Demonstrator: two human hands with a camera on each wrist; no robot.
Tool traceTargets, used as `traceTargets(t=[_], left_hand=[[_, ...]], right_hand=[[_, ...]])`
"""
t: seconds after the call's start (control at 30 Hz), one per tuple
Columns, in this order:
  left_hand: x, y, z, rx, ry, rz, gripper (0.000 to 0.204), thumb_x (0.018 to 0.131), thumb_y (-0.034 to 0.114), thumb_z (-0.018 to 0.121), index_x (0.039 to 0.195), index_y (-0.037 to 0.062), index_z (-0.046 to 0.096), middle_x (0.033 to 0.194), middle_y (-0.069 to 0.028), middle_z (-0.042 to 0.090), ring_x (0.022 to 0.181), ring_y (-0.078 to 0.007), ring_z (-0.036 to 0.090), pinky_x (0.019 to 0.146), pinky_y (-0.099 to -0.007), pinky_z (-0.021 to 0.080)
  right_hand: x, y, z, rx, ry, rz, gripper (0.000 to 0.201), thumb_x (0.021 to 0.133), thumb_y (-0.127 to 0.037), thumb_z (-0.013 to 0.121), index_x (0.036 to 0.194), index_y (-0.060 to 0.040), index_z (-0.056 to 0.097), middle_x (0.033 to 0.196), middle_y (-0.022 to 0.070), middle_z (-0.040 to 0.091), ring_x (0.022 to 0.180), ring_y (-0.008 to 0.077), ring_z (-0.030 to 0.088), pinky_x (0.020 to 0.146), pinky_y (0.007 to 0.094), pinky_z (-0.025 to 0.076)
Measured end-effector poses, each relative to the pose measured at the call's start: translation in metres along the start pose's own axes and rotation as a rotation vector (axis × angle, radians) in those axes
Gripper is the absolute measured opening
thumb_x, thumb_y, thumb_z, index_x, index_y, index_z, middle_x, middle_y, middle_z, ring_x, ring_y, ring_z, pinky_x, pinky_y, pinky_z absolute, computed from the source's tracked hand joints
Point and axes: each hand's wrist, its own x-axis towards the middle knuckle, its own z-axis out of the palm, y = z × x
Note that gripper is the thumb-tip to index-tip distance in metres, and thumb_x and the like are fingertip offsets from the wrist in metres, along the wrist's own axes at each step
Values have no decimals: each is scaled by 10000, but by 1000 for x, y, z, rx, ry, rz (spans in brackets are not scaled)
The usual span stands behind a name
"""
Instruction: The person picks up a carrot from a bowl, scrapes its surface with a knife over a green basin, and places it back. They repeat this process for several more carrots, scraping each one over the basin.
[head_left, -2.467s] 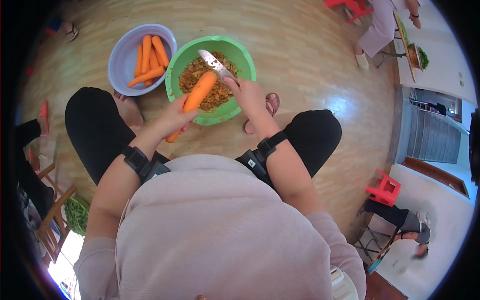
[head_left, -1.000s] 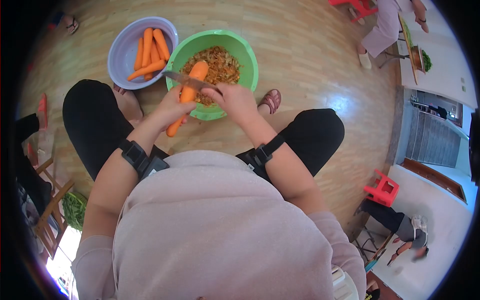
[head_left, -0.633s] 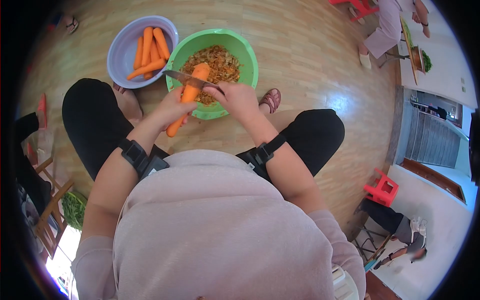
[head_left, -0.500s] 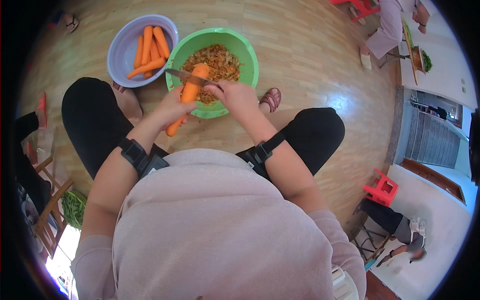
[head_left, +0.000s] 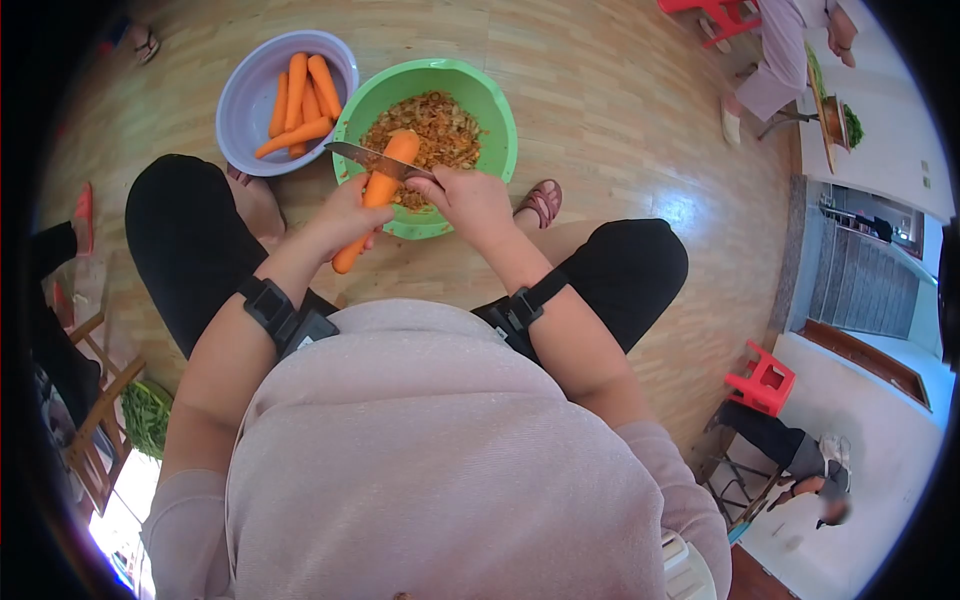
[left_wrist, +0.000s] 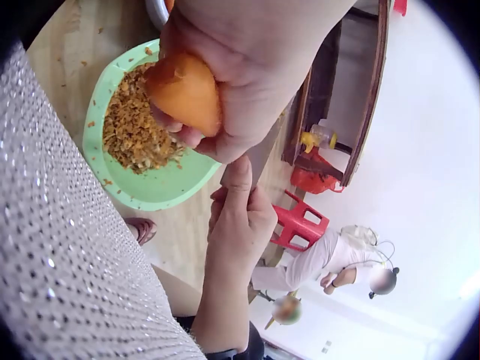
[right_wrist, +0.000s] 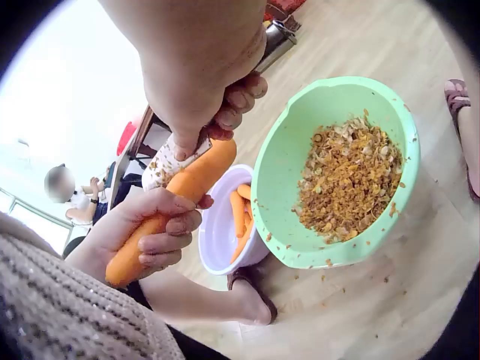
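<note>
Over a green bowl (head_left: 497, 108) on a wooden floor (head_left: 610, 90), a seated person works a knife (head_left: 365, 158) across a carrot (head_left: 378, 190). The left hand (head_left: 343, 215) curls its fingers around the carrot's lower half, holding it slanted with its upper end above the bowl's near rim, seemingly so that whatever the blade takes off drops inside. The right hand (head_left: 470, 197) grips the knife handle, fingers wrapped tight, and lays the blade crosswise on the carrot near its upper end; the right wrist view shows the blade (right_wrist: 166, 166) flecked with scrapings and pressed flat to the carrot (right_wrist: 180, 196), the angle of scraping rather than slicing. The green bowl (right_wrist: 287, 161) holds a heap of brownish-orange peelings (right_wrist: 346, 180), with loose bits stuck to its inner wall. Just beside it, touching or nearly so, a pale lilac bowl (head_left: 238, 110) holds several whole carrots (head_left: 298, 100) lying side by side, within easy reach of the left hand. Both bowls sit between the person's knees, and a sandalled foot (head_left: 541, 203) rests by the green bowl's right edge. At the floor's far right edge another person (head_left: 775, 50) sits at a small table, and a red stool (head_left: 766, 380) stands near the right corner.
</note>
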Motion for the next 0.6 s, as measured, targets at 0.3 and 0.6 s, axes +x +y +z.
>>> traceTargets(t=[0.3, 0.6], left_hand=[[2, 1, -3, -93, -35, -24, 396, 784, 89, 588, 1133, 26, 412, 677, -47, 511, 416, -98, 470, 369, -240, 397], [-11, 16, 0, -114, -155, 88, 517, 781, 70, 594, 1238, 5, 360, 677, -44, 502, 420, -89, 462, 388, -227, 397]], right_hand=[[5, 19, 7, -79, 112, 119, 441, 880, -484, 510, 732, -85, 627, 583, 117, 610, 550, 310, 617, 502, 423, 483], [6, 34, -10, -53, 81, 355, 466, 896, -492, 485, 768, -69, 631, 626, 180, 613, 611, 357, 621, 533, 450, 488]])
